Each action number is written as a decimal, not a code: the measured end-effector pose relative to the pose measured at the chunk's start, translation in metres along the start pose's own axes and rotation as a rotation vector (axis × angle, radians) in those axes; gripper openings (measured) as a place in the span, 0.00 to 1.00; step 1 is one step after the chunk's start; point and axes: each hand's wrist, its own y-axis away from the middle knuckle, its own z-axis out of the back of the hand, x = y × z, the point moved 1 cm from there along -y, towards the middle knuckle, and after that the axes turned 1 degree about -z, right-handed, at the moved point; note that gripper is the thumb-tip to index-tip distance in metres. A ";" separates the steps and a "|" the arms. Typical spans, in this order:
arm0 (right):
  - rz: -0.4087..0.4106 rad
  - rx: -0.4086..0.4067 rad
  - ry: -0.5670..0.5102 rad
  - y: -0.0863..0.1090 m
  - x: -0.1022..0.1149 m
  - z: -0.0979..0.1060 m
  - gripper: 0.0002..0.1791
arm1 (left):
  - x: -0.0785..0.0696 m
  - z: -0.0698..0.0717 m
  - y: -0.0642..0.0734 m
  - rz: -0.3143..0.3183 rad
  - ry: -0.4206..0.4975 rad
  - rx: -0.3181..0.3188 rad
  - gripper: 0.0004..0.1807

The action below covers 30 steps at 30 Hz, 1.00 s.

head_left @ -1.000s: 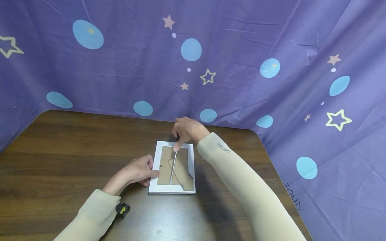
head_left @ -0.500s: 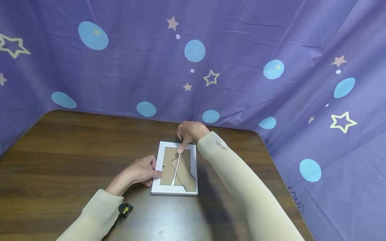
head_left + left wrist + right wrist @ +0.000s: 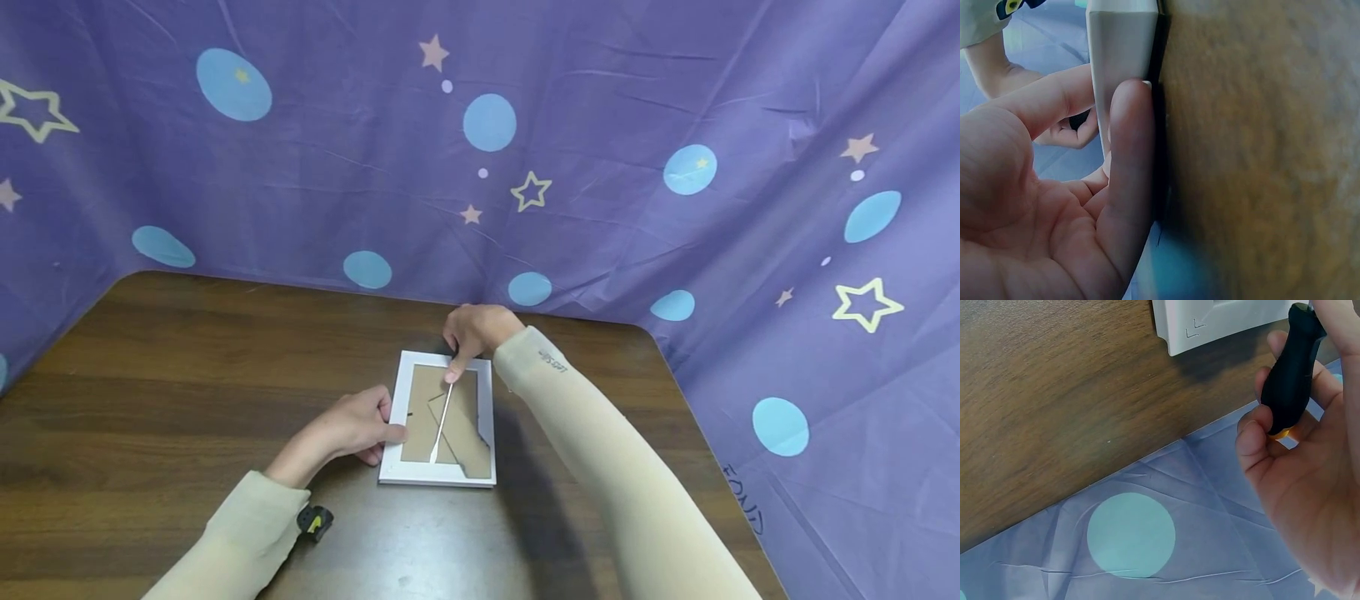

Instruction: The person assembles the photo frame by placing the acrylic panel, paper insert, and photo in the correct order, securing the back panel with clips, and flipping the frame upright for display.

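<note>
A white picture frame [image 3: 422, 473] lies back up on the table, with a brown backing board [image 3: 420, 433] and its angled stand flap [image 3: 463, 429] showing. My left hand [image 3: 356, 423] grips the frame's left side, thumb on top and fingers along the outer edge. In my right hand [image 3: 476, 335], over the frame's far end, is a screwdriver [image 3: 442, 419]. Its black handle [image 3: 1291, 378] sits in curled fingers, with the thumb stretched along toward the metal shaft. The flat tip points toward me, right at the inner edge of the near border.
The brown wooden table [image 3: 225, 375] reaches back to a purple curtain [image 3: 360, 150] with stars and blue dots. Its right side runs along the curtain too. A black wrist strap [image 3: 315, 522] hangs at my left sleeve.
The screwdriver's tip has shifted slightly along the near inner edge, its handle leaning a little more to the right. My left hand keeps its grip on the frame.
</note>
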 end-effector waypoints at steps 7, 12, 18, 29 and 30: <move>0.016 0.022 -0.023 -0.008 0.004 0.005 0.29 | -0.001 0.002 0.001 -0.003 -0.015 -0.002 0.19; 0.006 0.032 -0.049 -0.011 0.002 0.001 0.30 | 0.000 0.004 0.001 -0.004 -0.027 -0.004 0.19; 0.000 0.032 -0.061 -0.011 -0.002 -0.005 0.32 | 0.000 0.004 0.000 -0.004 -0.045 -0.007 0.19; 0.009 0.028 -0.028 -0.001 -0.007 -0.003 0.29 | -0.001 0.005 0.000 -0.005 -0.037 0.004 0.19; 0.025 0.017 -0.016 0.003 -0.008 -0.001 0.29 | -0.001 0.005 0.000 -0.007 -0.036 0.007 0.19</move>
